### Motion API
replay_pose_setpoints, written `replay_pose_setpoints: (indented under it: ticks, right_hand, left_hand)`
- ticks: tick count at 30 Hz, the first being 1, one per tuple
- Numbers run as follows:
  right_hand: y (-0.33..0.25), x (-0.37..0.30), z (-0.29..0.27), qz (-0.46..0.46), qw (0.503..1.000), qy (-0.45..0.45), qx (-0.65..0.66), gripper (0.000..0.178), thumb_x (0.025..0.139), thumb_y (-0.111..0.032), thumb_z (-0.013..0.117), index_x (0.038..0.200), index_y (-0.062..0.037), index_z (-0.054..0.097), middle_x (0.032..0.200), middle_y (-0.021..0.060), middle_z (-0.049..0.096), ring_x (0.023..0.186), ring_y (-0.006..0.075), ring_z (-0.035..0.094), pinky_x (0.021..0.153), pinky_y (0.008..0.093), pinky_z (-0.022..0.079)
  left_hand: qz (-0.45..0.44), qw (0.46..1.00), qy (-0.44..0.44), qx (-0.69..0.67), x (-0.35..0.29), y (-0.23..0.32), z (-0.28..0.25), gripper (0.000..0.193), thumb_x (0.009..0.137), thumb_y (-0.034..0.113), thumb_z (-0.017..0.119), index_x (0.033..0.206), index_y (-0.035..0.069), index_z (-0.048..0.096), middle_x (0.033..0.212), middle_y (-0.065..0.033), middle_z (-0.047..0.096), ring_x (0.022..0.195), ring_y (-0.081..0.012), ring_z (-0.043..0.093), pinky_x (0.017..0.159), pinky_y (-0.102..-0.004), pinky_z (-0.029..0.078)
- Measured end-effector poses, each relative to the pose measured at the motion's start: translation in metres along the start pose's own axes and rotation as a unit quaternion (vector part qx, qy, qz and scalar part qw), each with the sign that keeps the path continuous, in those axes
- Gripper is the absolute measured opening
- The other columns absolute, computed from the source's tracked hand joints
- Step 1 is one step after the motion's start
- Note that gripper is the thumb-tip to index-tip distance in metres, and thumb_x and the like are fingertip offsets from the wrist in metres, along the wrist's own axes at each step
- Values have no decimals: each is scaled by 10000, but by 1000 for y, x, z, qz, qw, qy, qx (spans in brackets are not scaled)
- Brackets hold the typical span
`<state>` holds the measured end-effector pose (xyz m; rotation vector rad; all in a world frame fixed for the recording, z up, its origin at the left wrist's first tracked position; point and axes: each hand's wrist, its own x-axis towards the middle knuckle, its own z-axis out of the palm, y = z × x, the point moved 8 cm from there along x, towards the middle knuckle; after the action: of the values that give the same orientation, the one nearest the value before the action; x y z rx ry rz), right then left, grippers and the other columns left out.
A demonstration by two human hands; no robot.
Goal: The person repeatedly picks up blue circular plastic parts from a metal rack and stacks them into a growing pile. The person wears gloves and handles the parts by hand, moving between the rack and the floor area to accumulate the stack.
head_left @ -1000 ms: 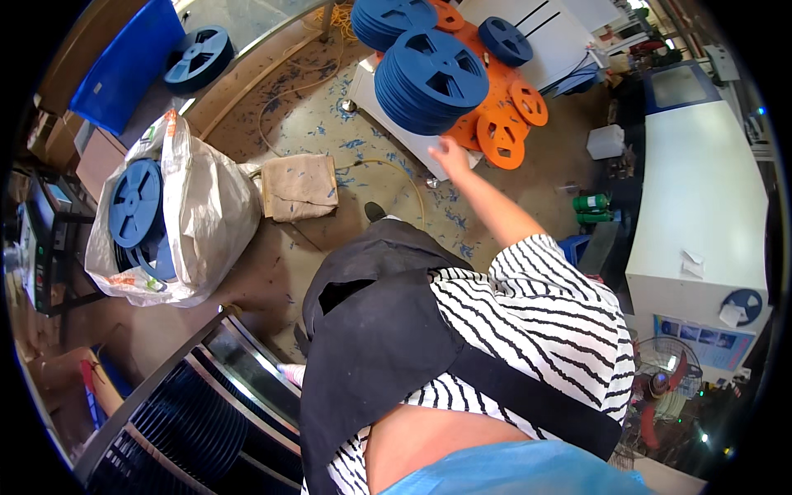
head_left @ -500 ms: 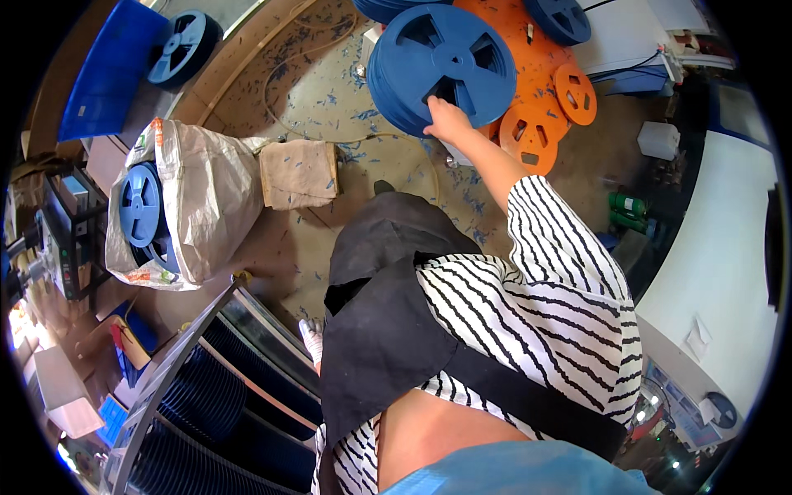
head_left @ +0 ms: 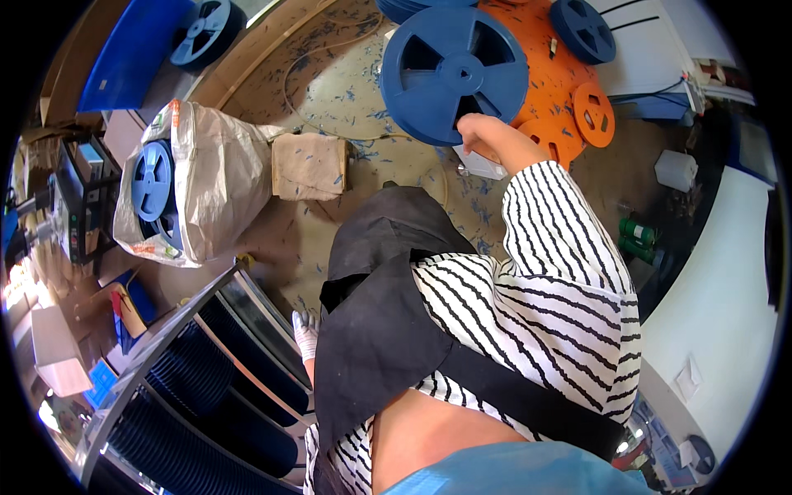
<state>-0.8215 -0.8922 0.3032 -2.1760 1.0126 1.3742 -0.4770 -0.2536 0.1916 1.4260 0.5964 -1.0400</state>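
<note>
My right hand (head_left: 488,139) reaches forward, its fingers hooked at the lower cutout and rim of a large blue plastic reel (head_left: 412,81). The reel faces up over the orange surface, and its near edge lies under my fingers. My left hand (head_left: 304,334), in a pale glove, hangs low by my apron with its fingers stretched out. It is beside a metal-framed rack (head_left: 177,338) and holds nothing that I can see. Dark blue reels (head_left: 194,363) stand packed in rows inside that rack.
Orange discs (head_left: 594,114) and another blue reel (head_left: 583,30) lie on the orange surface (head_left: 528,49). A white woven sack (head_left: 219,181) with blue reels stands left, next to a cloth-covered block (head_left: 309,167). Blue scraps litter the floor. A blue bin (head_left: 128,58) stands far left.
The blue reel under my right hand has shifted, and fewer stacked edges show beneath it. My right wrist has bent and the fingers curled more. More of my gloved left hand shows. The view has turned slightly.
</note>
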Motion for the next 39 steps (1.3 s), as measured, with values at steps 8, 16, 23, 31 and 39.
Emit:
replay_pose_setpoints:
  ticks: [8, 16, 23, 31, 39]
  right_hand:
    - [-11, 5, 8, 28, 997, 68, 9, 373, 690, -232, 734, 1024, -68, 709, 1106, 156, 664, 1017, 308, 641, 824, 407, 531]
    - [-9, 8, 7, 26, 974, 204, 93, 450, 641, -264, 738, 1022, -35, 668, 1028, 197, 660, 967, 347, 634, 829, 422, 517]
    - [-16, -11, -14, 15, 941, 273, 197, 515, 667, -289, 729, 1113, -49, 635, 1078, 211, 645, 1010, 369, 614, 863, 438, 500]
    - [-12, -42, -37, 22, 942, 263, 208, 545, 659, -303, 746, 1085, 11, 615, 995, 250, 646, 951, 398, 618, 828, 436, 498]
    - [-101, -149, -37, -99, 941, 324, -12, 290, 656, -203, 663, 854, 6, 632, 792, 219, 649, 778, 393, 636, 693, 467, 514]
  left_hand:
    - [-87, 995, 37, -4, -23, -67, -51, 580, 978, 425, 472, 1481, 225, 261, 1507, -113, 323, 1374, -345, 316, 1069, -497, 313]
    - [-51, 999, 13, 2, -14, -140, -94, 569, 972, 423, 483, 1463, 197, 303, 1512, -136, 297, 1387, -383, 273, 1086, -490, 297]
    - [-66, 997, 21, -39, -27, -135, -64, 598, 951, 428, 519, 1468, 228, 294, 1511, -165, 291, 1401, -390, 242, 1103, -499, 266]
    - [19, 999, 22, 23, -36, -95, -13, 620, 970, 379, 494, 1493, 173, 233, 1533, -163, 256, 1404, -366, 251, 1122, -482, 220]
    - [231, 966, -101, 62, -15, 21, 95, 556, 984, 236, 457, 1483, 93, 257, 1436, -182, 398, 1325, -286, 393, 1104, -381, 281]
